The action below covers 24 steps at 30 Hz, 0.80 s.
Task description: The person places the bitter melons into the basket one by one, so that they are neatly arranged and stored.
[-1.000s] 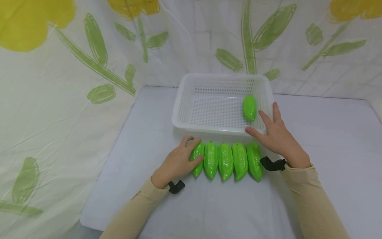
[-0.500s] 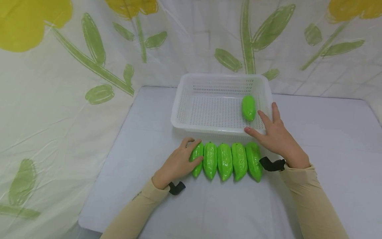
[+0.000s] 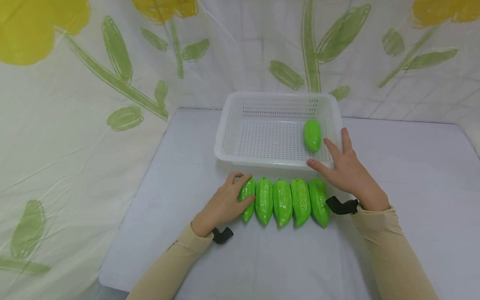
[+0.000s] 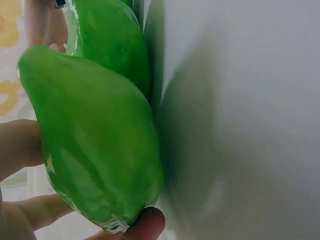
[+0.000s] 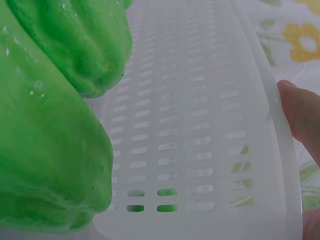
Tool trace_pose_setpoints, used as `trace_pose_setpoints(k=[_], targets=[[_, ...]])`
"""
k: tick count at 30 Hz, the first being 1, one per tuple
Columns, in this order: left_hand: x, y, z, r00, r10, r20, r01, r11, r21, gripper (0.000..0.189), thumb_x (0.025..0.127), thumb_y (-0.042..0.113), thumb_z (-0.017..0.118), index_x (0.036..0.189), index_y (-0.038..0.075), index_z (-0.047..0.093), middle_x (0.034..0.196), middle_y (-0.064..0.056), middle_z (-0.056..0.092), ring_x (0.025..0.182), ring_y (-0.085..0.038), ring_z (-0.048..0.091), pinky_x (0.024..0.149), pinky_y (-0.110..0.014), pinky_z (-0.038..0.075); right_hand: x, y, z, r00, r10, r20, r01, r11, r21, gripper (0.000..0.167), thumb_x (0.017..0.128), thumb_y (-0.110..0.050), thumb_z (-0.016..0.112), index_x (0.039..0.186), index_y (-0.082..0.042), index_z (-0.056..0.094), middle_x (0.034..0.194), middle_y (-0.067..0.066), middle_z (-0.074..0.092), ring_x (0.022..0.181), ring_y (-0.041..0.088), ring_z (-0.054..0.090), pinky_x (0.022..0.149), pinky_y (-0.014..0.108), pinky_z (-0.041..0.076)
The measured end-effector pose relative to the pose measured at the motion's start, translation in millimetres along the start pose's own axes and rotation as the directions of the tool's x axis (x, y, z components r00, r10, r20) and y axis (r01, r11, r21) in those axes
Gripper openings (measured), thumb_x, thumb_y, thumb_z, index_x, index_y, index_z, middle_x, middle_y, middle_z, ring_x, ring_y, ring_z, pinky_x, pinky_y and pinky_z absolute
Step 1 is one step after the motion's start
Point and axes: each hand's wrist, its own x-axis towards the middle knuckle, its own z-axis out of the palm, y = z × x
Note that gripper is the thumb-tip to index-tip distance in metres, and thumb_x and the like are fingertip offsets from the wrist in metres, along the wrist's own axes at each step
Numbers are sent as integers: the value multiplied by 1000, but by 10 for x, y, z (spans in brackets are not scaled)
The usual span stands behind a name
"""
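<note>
At the left end of a row, a glossy green papaya-shaped fruit (image 3: 247, 190) lies between the thumb and fingers of my left hand (image 3: 222, 204). The left wrist view shows that fruit (image 4: 100, 135) close up, with fingers at its side and a fingertip at its blunt end. My right hand (image 3: 349, 171) rests spread at the front right corner of a white perforated basket (image 3: 258, 161), its thumb at the front rim. A similar green fruit (image 3: 312, 135) lies inside the basket, near its right wall.
Several like fruits (image 3: 282, 203) stand side by side, pointed ends towards me, in front of the basket. The white-covered table (image 3: 420, 175) meets a flower-printed cloth (image 3: 240, 50) at the back. Each wrist carries a black mount (image 3: 342, 206).
Both hands, the basket and the fruits keep their places. The head view shifts very slightly.
</note>
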Motion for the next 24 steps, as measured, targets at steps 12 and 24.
trace_pose_setpoints(k=[12, 24], targets=[[-79, 126, -127, 997, 60, -41, -60, 998, -11, 67, 101, 36, 66, 159, 14, 42, 154, -12, 42, 121, -34, 64, 100, -50, 56, 17, 3, -8, 1000, -10, 5, 10, 1000, -14, 101, 99, -66, 55, 166, -1, 16, 167, 19, -34, 148, 68, 13, 110, 80, 27], [-200, 291, -251, 979, 178, -99, -176, 984, 24, 65, 100, 34, 68, 157, 13, 45, 152, -10, 43, 111, -28, 64, 94, -45, 58, 13, -17, -9, 1000, -14, 1, 14, 1000, -16, 101, 99, -66, 55, 166, -1, 17, 167, 20, -33, 147, 68, 15, 111, 80, 27]])
